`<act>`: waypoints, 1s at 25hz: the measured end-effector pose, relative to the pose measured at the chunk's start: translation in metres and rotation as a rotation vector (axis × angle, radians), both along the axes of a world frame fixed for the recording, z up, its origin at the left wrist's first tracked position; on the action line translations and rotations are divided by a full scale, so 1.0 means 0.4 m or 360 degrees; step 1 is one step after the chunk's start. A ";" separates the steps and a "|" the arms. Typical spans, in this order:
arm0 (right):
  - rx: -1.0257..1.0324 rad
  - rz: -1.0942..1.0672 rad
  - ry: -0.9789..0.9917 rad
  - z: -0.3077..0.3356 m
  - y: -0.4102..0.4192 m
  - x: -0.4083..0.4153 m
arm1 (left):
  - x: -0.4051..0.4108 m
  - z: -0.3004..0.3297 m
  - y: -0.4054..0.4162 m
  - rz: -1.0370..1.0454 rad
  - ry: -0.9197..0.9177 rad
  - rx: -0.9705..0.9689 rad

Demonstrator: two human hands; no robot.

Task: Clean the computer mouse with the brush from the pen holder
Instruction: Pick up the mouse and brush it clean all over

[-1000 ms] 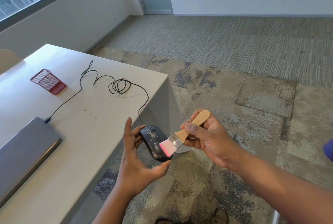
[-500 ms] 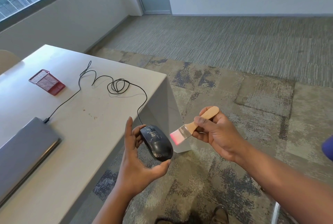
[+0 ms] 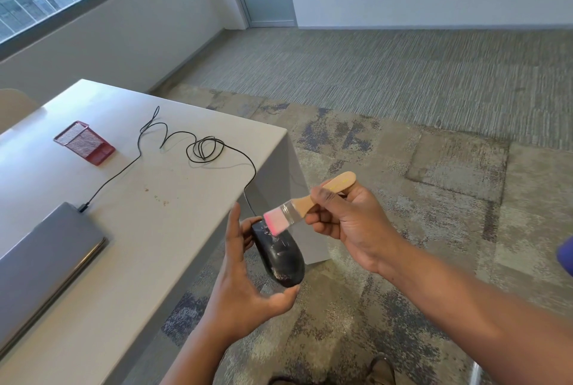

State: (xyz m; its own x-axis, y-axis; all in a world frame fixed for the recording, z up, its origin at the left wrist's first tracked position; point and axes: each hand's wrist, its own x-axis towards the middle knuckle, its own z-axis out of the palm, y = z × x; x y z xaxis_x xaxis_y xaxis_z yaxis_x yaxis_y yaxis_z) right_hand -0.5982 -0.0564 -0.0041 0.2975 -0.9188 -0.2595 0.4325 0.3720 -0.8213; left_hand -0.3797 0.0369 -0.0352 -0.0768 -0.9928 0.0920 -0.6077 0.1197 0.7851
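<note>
Back on the dusty black plastic computer mouse [image 3: 279, 253]: pink-bristled wooden-handled brush [image 3: 305, 205], pinched in right hand [image 3: 347, 217]. Mouse cradled in left hand [image 3: 245, 279], 3 o'clock off tabletop [image 3: 155, 229]. Mid-brushing; next, sweep toward 6 o'clock.

Both forearms reach in from the bottom, bare. Left hand [image 3: 245, 285] is palm-up-ish, thumb under and fingers along the far side of the mouse [image 3: 279, 253], cradling it. Right hand [image 3: 344, 217] sits higher, its grip pinching the brush [image 3: 305, 206] handle between thumb and curled fingers.
</note>
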 end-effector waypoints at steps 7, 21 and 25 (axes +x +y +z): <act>-0.0560 0.0002 0.0291 0.025 -0.029 0.028 | -0.004 0.009 0.008 -0.0015 0.0004 0.0068; -0.1032 0.0438 0.0731 0.017 -0.038 0.014 | -0.004 0.006 0.007 0.0027 0.0061 0.0105; -0.1034 0.0527 0.0741 0.021 -0.042 0.011 | -0.003 0.005 0.000 0.0043 0.0031 0.0082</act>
State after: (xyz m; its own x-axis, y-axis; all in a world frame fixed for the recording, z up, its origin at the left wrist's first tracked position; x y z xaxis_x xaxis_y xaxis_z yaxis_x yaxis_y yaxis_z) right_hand -0.5937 -0.0733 0.0042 0.5698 -0.8122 0.1251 -0.0485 -0.1852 -0.9815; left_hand -0.3810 0.0369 -0.0334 -0.0489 -0.9979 0.0420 -0.5949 0.0629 0.8013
